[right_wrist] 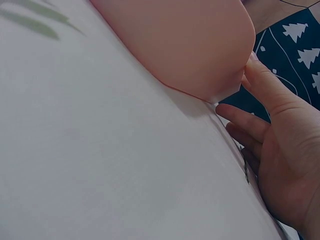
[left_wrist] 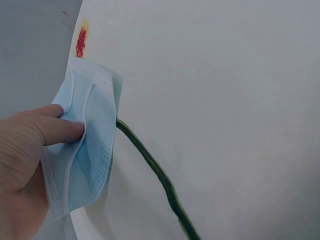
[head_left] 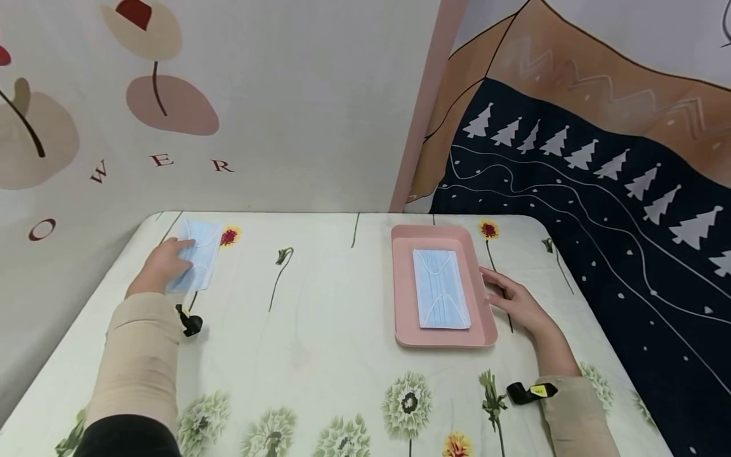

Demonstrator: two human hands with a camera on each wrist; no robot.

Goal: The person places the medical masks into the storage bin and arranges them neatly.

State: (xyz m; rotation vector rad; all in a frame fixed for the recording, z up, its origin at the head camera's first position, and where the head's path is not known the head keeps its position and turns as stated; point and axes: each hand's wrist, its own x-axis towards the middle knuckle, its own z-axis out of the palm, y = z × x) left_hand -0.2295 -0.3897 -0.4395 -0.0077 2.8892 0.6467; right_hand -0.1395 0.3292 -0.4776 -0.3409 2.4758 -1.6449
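In the head view my left hand (head_left: 165,263) is at the far left of the table, pinching a light blue face mask (head_left: 201,254). The left wrist view shows thumb and finger on the pleated face of the mask (left_wrist: 90,145), whose ear loops lie across it. My right hand (head_left: 516,304) rests by the right side of a pink tray (head_left: 402,304), fingertips at its rim. Inside the tray lies a stack of blue face masks (head_left: 442,289) with white loops on top. In the right wrist view the right hand's fingers (right_wrist: 245,120) stretch loosely toward the tray's corner.
A white tablecloth (head_left: 325,330) printed with flowers covers the table. Behind it hangs a pale wall cloth (head_left: 320,114) with letters, and at the right a dark cloth (head_left: 548,197) with white trees. Black cameras (head_left: 191,322) are strapped at both wrists.
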